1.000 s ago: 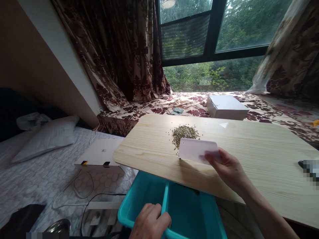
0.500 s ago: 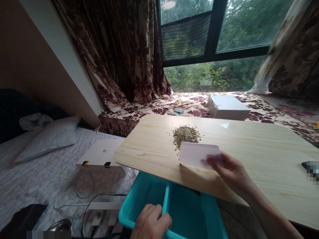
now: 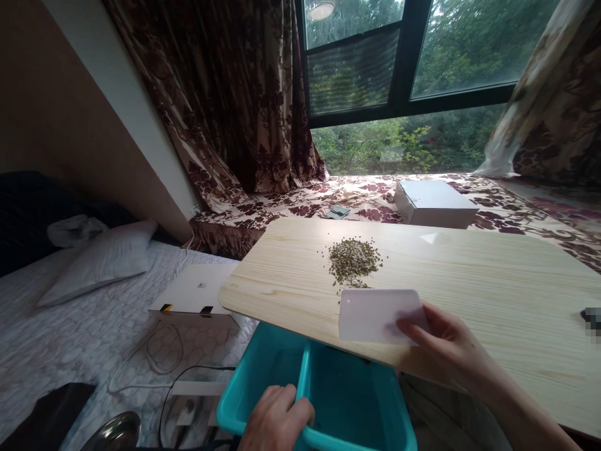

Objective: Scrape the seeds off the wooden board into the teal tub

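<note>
A thin translucent white plastic scraper (image 3: 370,315) is pinched in my right hand (image 3: 448,341), thumb on its near face. It stands tilted over the front part of the wooden tabletop (image 3: 493,288). Just beyond its upper edge lies a loose, spread pile of small green-brown beans or seeds (image 3: 353,260), with stray ones around it. My left hand (image 3: 278,418) grips the near rim of a teal two-compartment bin (image 3: 305,369), close to its divider. The bin sits below the table's front edge, partly under it.
A white box (image 3: 436,203) and a small folded cloth (image 3: 337,212) lie on the floral window ledge behind the table. On the bed at left are a flat white box (image 3: 195,291), a pillow (image 3: 103,260), cables and a metal bowl (image 3: 115,432). A dark object (image 3: 592,316) lies at the table's right.
My right hand has drawn the scraper toward the table's front edge, away from the pile. My left hand and the bin have shifted slightly left in view.
</note>
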A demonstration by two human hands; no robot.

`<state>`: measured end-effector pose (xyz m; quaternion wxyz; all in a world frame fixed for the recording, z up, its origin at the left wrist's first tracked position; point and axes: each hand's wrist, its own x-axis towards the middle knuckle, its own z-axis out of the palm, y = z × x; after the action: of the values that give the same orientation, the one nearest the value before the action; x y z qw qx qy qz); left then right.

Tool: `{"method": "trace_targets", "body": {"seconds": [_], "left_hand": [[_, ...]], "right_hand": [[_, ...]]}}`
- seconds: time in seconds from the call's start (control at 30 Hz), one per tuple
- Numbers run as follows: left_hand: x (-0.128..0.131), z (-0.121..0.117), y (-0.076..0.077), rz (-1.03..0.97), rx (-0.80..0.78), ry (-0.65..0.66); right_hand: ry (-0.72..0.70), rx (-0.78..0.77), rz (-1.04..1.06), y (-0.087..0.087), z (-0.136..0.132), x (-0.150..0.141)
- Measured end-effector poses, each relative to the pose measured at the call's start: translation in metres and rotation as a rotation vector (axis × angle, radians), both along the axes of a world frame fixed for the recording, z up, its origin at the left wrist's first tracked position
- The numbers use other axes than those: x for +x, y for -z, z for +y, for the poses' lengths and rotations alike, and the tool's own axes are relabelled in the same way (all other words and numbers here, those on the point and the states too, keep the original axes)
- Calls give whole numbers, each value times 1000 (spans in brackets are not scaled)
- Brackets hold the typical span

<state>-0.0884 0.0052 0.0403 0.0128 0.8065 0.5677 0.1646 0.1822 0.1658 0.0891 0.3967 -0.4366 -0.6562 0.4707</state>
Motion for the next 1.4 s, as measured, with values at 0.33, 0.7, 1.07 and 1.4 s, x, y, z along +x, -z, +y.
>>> {"method": "trace_targets", "body": {"seconds": [0.33, 0.7, 1.07, 1.4], "left_hand": [[0, 2, 5, -39, 12, 19], [3, 1, 1, -16, -10, 6], [4, 3, 0, -43, 10, -2], [6, 2, -1, -55, -15, -34]], "right_hand": [[280, 116, -2, 11, 18, -9], [228, 144, -80, 4, 17, -11], [227, 187, -33, 2, 19, -20], [122, 146, -53, -5, 13, -21]]}}
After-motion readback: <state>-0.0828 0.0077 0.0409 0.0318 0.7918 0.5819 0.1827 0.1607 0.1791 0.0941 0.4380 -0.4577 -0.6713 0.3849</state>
